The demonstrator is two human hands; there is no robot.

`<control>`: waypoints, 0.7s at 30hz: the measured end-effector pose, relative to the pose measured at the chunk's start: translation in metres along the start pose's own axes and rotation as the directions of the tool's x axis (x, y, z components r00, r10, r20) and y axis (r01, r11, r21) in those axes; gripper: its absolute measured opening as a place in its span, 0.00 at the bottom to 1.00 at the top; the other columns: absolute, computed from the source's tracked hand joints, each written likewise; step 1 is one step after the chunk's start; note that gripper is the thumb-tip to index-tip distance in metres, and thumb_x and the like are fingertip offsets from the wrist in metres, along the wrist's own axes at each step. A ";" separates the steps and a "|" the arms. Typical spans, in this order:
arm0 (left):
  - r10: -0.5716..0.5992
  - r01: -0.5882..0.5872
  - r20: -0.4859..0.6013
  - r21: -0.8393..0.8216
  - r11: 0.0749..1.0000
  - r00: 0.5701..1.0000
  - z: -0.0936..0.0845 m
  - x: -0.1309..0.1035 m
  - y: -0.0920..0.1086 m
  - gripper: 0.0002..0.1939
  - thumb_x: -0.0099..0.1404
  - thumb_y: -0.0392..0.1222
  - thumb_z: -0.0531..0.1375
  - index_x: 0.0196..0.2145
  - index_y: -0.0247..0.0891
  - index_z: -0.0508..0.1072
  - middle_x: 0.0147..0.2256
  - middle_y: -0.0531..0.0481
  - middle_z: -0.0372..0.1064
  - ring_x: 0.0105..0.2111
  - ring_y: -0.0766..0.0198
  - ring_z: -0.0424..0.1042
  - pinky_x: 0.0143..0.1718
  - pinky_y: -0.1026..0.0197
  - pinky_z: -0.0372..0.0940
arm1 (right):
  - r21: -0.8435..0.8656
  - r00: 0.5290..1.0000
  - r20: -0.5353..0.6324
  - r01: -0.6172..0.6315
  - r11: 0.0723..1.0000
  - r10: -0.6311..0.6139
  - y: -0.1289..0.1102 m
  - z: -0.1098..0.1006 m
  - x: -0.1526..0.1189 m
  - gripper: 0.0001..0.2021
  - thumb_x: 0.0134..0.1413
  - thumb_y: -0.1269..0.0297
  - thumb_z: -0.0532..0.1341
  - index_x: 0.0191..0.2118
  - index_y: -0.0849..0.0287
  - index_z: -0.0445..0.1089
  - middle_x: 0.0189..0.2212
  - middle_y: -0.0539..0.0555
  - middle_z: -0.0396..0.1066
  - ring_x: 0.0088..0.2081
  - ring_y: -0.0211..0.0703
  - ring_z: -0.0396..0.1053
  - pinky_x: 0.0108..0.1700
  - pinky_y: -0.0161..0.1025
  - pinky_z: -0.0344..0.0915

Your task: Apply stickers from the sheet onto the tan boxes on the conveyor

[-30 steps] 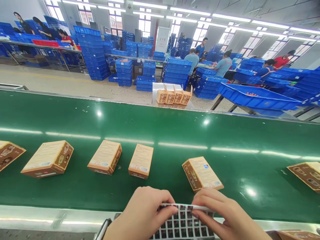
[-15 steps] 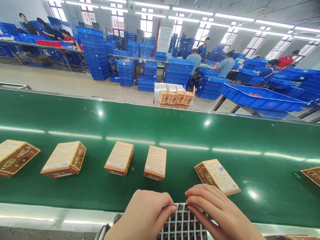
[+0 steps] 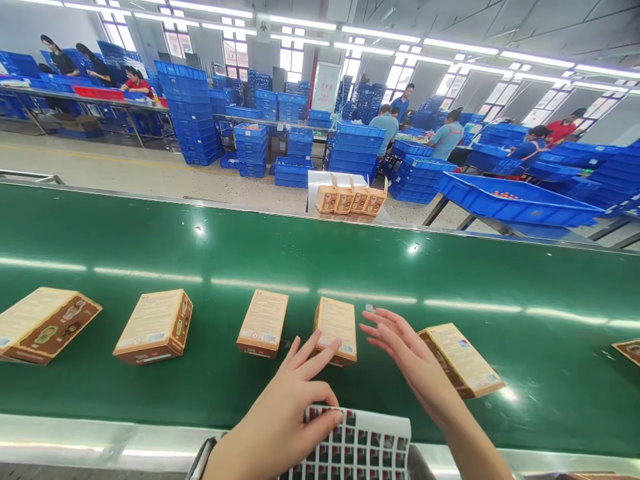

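At the near edge, one left hand (image 3: 287,407), with one dark band (image 3: 201,460) at its wrist, pinches one sheet of stickers (image 3: 370,443) by the top between thumb and index finger; its small dark-and-red stickers run in rows, and a bare white strip shows at the upper right. The sheet hangs over one metal rail (image 3: 75,437). The left hand's other fingers spread forward over the front of one carton (image 3: 337,315); whether they touch it I cannot tell. Just right of that carton is one right hand (image 3: 415,360), open, fingers stretched out, with one small loose sticker (image 3: 371,308) at the tip of its uppermost finger. Six cartons show in a row on one green conveyor belt (image 3: 300,247): the one between the hands, three to its left, and two to its right, the last cut off by the picture's edge. The nearer right-hand carton (image 3: 473,367), partly behind the right hand, bears one blue-and-red sticker (image 3: 463,343). Beyond the belt, four cartons with raised flaps (image 3: 350,200) stand side by side on one metal ledge. Right of them is one large blue tray (image 3: 530,210) holding small orange pieces. Farther off, one tall stack of blue crates (image 3: 187,113) rises at left, with eight people visible at the tables, three left and five right.
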State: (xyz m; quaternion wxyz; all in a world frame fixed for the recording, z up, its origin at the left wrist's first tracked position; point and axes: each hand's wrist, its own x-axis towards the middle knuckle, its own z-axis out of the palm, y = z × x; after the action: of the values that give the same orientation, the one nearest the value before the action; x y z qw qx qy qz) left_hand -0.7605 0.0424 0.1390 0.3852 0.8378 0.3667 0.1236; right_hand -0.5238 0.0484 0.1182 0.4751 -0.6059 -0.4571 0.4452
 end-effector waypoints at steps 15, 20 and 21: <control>0.092 -0.093 -0.023 -0.032 0.995 0.995 0.032 0.025 -0.007 0.05 0.63 0.31 0.64 0.32 0.37 0.79 0.69 0.50 0.49 0.70 0.47 0.44 0.66 0.46 0.57 | -0.070 0.994 -0.055 -0.101 0.992 0.097 -0.001 0.011 0.032 0.25 0.40 0.39 0.68 0.32 0.59 0.76 0.37 0.59 0.80 0.39 0.55 0.77 0.40 0.45 0.72; 0.130 -0.131 -0.031 -0.020 0.991 0.991 0.037 0.035 -0.004 0.04 0.63 0.32 0.65 0.31 0.37 0.79 0.68 0.51 0.51 0.70 0.48 0.46 0.66 0.47 0.57 | -0.134 0.993 -0.089 -0.089 0.987 0.077 0.006 0.004 0.032 0.23 0.45 0.42 0.65 0.35 0.59 0.76 0.33 0.58 0.80 0.35 0.53 0.76 0.37 0.44 0.71; 0.138 -0.139 -0.032 -0.021 0.990 0.990 0.038 0.036 -0.002 0.04 0.63 0.32 0.65 0.31 0.37 0.79 0.68 0.51 0.51 0.70 0.49 0.46 0.66 0.47 0.57 | -0.153 0.993 -0.102 -0.080 0.985 0.064 0.007 0.003 0.031 0.23 0.45 0.42 0.64 0.34 0.59 0.76 0.33 0.58 0.80 0.35 0.53 0.76 0.37 0.44 0.71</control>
State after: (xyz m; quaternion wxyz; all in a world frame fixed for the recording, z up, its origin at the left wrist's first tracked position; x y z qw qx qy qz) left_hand -0.7176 0.0478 0.1090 0.3796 0.8548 0.3121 0.1669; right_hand -0.5196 0.0783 0.1075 0.4310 -0.6784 -0.4451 0.3948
